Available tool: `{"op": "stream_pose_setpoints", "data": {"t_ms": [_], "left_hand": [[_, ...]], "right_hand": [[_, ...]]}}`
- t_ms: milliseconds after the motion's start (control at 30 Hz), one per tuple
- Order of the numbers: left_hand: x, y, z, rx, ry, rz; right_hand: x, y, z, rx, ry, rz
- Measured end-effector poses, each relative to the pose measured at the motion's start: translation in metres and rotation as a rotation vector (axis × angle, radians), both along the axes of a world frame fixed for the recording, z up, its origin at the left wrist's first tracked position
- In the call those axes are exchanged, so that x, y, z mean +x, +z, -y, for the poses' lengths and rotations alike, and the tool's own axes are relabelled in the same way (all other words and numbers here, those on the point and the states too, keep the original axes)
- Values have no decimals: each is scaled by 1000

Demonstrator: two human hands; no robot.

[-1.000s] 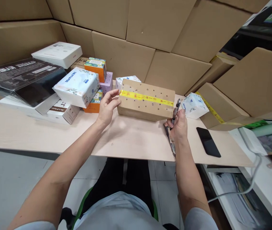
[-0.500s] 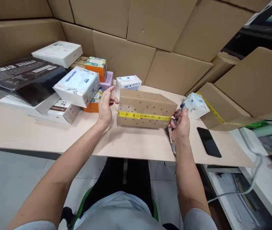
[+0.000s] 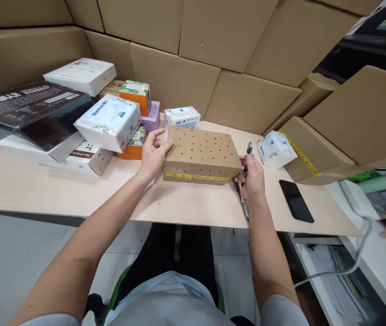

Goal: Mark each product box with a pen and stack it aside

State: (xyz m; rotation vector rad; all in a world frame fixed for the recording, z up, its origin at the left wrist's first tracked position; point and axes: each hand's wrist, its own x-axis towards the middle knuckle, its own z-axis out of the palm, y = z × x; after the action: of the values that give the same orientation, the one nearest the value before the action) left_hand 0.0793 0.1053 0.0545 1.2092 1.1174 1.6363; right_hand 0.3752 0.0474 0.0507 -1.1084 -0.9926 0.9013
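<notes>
A brown cardboard box (image 3: 201, 151) with small drawn circles on its top and front is in front of me, yellow tape running along its front side. At its left end, my left hand (image 3: 155, 154) grips the upper corner, thumb on the box and fingers bent beside it. My right hand (image 3: 253, 176) has a pen (image 3: 246, 163) between its fingers, tip end upward, and its fingertips touch the box's right end. Beneath that hand, a thin dark and shiny object (image 3: 243, 203) lies at the table's front edge; its kind is partly hidden.
Tissue packs (image 3: 109, 121), a black box (image 3: 33, 108), white boxes and orange boxes (image 3: 135, 96) are piled at left. One tissue pack (image 3: 182, 117) stands behind the cardboard box, another (image 3: 276, 148) at right. A phone (image 3: 296, 200) lies on the table. Cardboard panels wall the back.
The box has tilted so its marked top now faces me and its front shows less. My left hand has closed onto its left corner; my right hand has shifted slightly left.
</notes>
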Motion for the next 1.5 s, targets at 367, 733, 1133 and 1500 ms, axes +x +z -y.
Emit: {"op": "stream_pose_setpoints", "data": {"t_ms": [367,733,1133,1500], "left_hand": [[0,-8,-7,-67,-120,77],[4,7,11,-19,-59,75],[1,20,31,566,-182,-93],[3,17,33,533,-203,-104]], "right_hand": [[-4,8,4,-90,-10,-18],[-6,16,4,-66,-107,-17],[-6,70,6,462,-390,-203],[-56,69,0,116,203,261]]}}
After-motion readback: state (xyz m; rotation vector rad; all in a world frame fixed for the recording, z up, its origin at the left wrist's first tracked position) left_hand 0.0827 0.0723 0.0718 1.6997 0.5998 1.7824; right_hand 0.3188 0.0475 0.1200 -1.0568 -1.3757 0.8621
